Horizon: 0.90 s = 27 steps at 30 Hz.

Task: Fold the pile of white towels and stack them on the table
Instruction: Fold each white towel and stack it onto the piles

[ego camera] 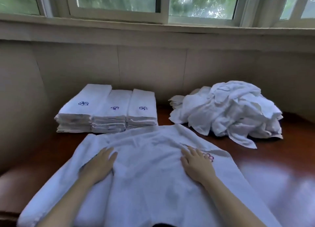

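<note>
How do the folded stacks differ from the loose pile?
The stacks are folded flat in three neat columns, far left; the pile is a crumpled heap, far right. The stacks show blue emblems on top; the pile shows none. Both are white towels on the table.

A white towel (146,172) lies spread across the dark wooden worktop (276,162), with both hands flat on it, fingers straight: the left hand (99,164) toward its left side, the right hand (196,164) just beside a purple embroidered flower (209,157). Behind it on the left stand three stacks of folded towels (107,109), side by side and touching. A crumpled pile of towels (226,110) sits behind on the right, below the windows (153,3).
</note>
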Tool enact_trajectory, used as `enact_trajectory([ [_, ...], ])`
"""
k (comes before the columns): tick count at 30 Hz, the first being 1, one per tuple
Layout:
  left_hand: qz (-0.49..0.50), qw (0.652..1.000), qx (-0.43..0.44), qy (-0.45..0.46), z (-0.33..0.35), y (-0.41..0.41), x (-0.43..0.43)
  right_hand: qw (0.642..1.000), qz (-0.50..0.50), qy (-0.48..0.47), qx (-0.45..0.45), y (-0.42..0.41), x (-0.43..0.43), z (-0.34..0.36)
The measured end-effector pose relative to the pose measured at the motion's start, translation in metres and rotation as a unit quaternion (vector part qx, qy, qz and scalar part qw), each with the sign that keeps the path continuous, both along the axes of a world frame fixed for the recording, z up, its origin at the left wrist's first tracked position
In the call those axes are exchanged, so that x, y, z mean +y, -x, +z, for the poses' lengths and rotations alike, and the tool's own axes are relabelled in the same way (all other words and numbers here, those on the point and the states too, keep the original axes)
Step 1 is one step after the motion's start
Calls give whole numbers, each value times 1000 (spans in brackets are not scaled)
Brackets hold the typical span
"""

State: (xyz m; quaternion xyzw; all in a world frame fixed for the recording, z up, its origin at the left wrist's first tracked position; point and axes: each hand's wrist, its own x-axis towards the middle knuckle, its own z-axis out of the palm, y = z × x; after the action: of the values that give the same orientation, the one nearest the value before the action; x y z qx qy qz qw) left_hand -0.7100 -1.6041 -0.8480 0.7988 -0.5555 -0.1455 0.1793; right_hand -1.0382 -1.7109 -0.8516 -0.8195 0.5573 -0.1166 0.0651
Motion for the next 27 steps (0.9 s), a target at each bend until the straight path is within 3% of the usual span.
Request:
enact_trajectory([
  [9,4,999,47,8,4,-24,-11,998,-8,-45,34,3,-29,3],
  [11,68,995,64,29,4,-39,-6,995,-29,-65,67,4,-28,7],
  [14,186,979,-42,71,13,-62,22,988,-65,-101,97,5,-25,16],
  [15,203,976,-35,73,18,-68,35,986,-74,-111,102,5,-24,20],
  [22,244,959,-89,-112,22,-114,78,974,-145,-161,61,-2,-1,39],
  [25,278,943,-122,-139,22,-106,62,974,-168,-109,103,-17,15,40],
  [27,278,945,-110,-130,21,-82,42,990,-109,-69,63,-35,23,40],
])
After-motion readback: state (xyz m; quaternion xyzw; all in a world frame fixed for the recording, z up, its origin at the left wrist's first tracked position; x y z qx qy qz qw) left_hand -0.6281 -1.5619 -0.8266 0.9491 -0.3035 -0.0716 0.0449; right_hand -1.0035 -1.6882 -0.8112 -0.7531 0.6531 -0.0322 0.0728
